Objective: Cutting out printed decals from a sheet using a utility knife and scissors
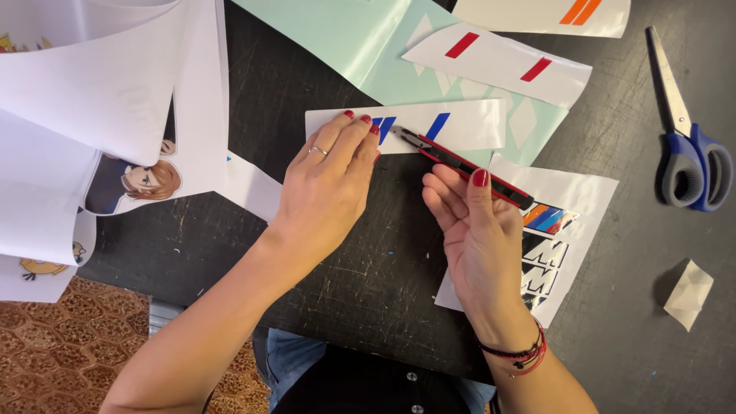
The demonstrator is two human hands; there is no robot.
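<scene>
Left hand [331, 180]: laid flat, fingers together, fingertips pressed on a white sticker strip [468, 124] lying lengthwise left to right on the black table [368, 284]; blue slanted stripes are printed on the strip beside the fingertips. Right hand [475, 230]: closed around a red-and-black utility knife [460, 165], long axis running diagonally, blade pointed up-left onto the strip's lower edge, just beside the left fingertips. Under the right hand: white sheet [590, 192] with striped and black block decals. Beyond the strip: mint-green vinyl sheet [345, 38], white strip with red stripes [498, 61]. Far right: blue-handled scissors [690, 146], blades pointed away. Left: curled white cartoon sticker sheets [100, 92].
</scene>
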